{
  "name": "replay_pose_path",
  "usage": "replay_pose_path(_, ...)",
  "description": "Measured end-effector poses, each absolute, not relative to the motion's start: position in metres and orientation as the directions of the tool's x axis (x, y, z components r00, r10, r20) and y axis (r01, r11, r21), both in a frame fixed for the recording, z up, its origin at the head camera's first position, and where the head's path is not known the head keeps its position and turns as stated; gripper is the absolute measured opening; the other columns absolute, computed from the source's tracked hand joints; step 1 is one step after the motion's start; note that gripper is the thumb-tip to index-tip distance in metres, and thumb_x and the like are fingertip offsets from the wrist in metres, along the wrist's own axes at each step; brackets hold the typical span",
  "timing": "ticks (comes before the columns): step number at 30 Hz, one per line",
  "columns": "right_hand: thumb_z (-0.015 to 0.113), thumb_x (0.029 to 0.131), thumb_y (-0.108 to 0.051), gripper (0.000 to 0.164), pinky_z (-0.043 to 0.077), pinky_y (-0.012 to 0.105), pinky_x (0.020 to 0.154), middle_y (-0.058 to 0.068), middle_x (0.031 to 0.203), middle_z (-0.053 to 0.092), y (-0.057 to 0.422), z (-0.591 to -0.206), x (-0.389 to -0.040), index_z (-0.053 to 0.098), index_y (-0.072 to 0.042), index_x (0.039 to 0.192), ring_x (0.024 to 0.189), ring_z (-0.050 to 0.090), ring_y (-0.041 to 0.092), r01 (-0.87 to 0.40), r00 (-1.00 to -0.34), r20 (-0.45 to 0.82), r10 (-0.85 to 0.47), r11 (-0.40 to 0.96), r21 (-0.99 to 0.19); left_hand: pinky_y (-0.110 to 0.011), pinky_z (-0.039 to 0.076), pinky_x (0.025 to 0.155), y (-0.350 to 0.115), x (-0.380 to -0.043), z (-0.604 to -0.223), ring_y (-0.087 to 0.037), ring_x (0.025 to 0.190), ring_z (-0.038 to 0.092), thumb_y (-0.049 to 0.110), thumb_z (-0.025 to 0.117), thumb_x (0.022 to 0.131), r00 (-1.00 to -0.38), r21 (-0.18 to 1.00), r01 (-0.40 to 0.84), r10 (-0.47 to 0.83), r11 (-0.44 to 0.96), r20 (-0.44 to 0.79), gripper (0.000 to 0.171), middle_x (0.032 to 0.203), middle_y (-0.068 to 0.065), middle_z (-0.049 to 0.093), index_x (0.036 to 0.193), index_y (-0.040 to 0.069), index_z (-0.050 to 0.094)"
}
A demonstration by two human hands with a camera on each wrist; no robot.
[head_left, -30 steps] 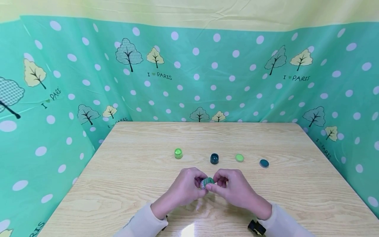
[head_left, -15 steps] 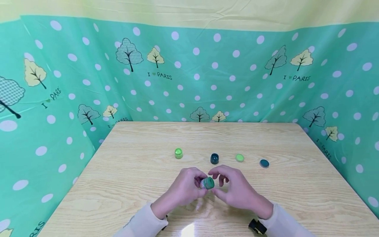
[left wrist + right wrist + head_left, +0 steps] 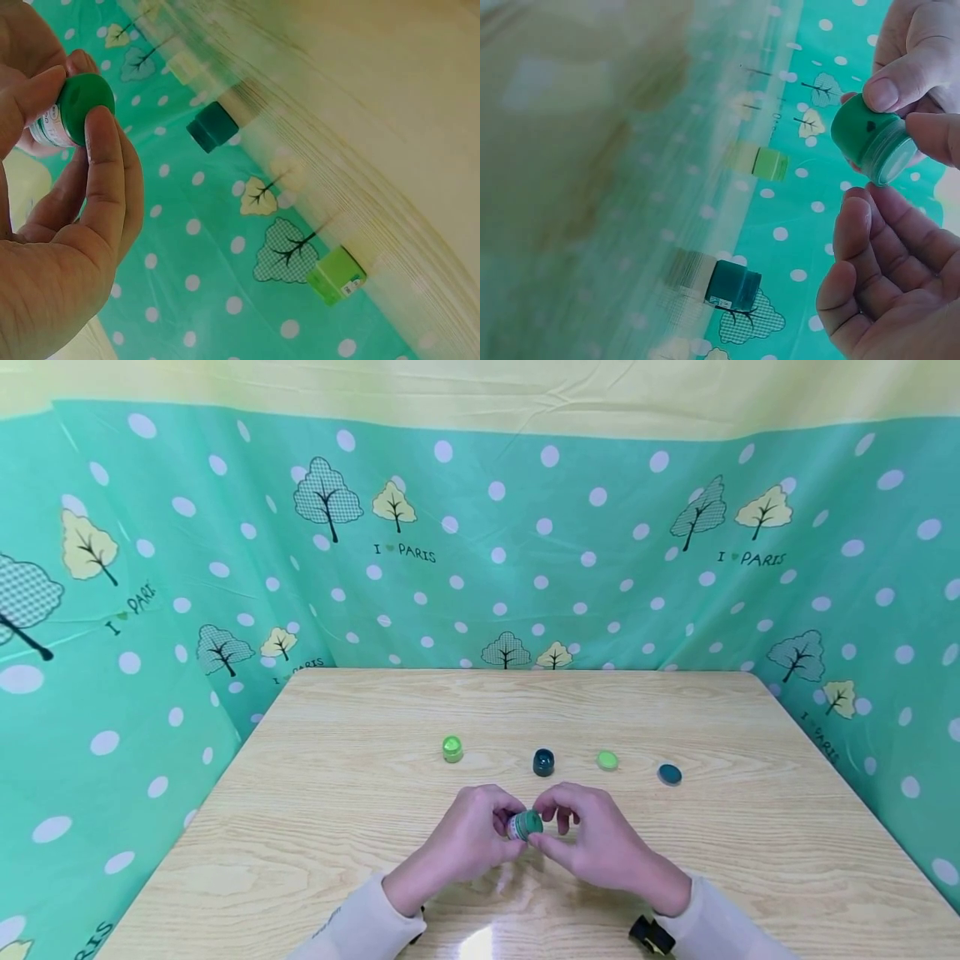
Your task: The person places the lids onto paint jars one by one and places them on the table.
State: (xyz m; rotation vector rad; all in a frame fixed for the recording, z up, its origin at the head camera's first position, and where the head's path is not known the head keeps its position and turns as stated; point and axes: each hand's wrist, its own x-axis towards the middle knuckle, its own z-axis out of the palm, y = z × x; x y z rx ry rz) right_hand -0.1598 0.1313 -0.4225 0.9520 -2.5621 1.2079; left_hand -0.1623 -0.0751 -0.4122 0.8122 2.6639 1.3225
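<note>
My left hand (image 3: 474, 831) grips a small green paint jar (image 3: 517, 826) above the table, tilted so its lid end faces right. In the left wrist view the jar's green body (image 3: 86, 109) shows a white printed label at one side. The thumb and fingertips of my right hand (image 3: 592, 835) sit around the rim at the lid end, pinching it. Seen from the right wrist, a clear threaded-looking rim (image 3: 891, 154) faces the right thumb, with the fingertips just below.
Beyond the hands, a light green jar (image 3: 452, 748) and a dark teal jar (image 3: 543, 762) stand on the wooden table (image 3: 337, 827). A light green lid (image 3: 607, 760) and a dark teal lid (image 3: 670, 773) lie to their right. A polka-dot curtain (image 3: 420, 510) surrounds the table.
My right fingers were at the jar's end, spread away from it half a second ago, and have now closed back on its rim. The left hand has stayed put.
</note>
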Motion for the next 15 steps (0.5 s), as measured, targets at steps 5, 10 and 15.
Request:
replay_pose_path(5,0.073,0.082,-0.043,0.019,0.044,0.021,0.05,-0.013,0.074,0.058,0.1301,-0.4229,-0.1607,0.065,-0.027,0.087,0.061,0.053,0.009,-0.563,-0.821,0.359,-0.444,0.528,-0.636,-0.015,0.051,0.06,-0.0746,-0.1626,-0.412,-0.005,0.067,0.06,0.004,0.078,0.071,-0.851,0.748,0.451,0.487,0.487,0.196,0.019,0.081,0.006,0.063,0.088,0.007,0.071)
replay_pose_path(10,0.07,0.082,-0.048,0.02,0.042,0.02,0.047,-0.016,0.068,0.055,0.1296,-0.4226,-0.1612,0.063,-0.03,0.079,0.055,0.049,0.006,-0.536,-0.84,0.34,-0.424,0.547,-0.643,-0.015,0.051,0.061,-0.0751,-0.1631,-0.4125,-0.005,0.068,0.06,0.003,0.077,0.071,-0.847,0.747,0.46,0.49,0.48,0.207,0.018,0.082,0.005,0.063,0.088,0.006,0.071)
replay_pose_path(15,0.068,0.081,-0.053,0.023,0.04,0.02,0.045,-0.016,0.066,0.055,0.13,-0.4222,-0.1611,0.062,-0.031,0.077,0.053,0.046,0.003,-0.514,-0.855,0.323,-0.406,0.572,-0.64,-0.016,0.052,0.061,-0.0753,-0.1626,-0.4123,-0.005,0.069,0.06,0.004,0.077,0.072,-0.851,0.75,0.448,0.489,0.487,0.191,0.019,0.083,0.006,0.063,0.089,0.006,0.071)
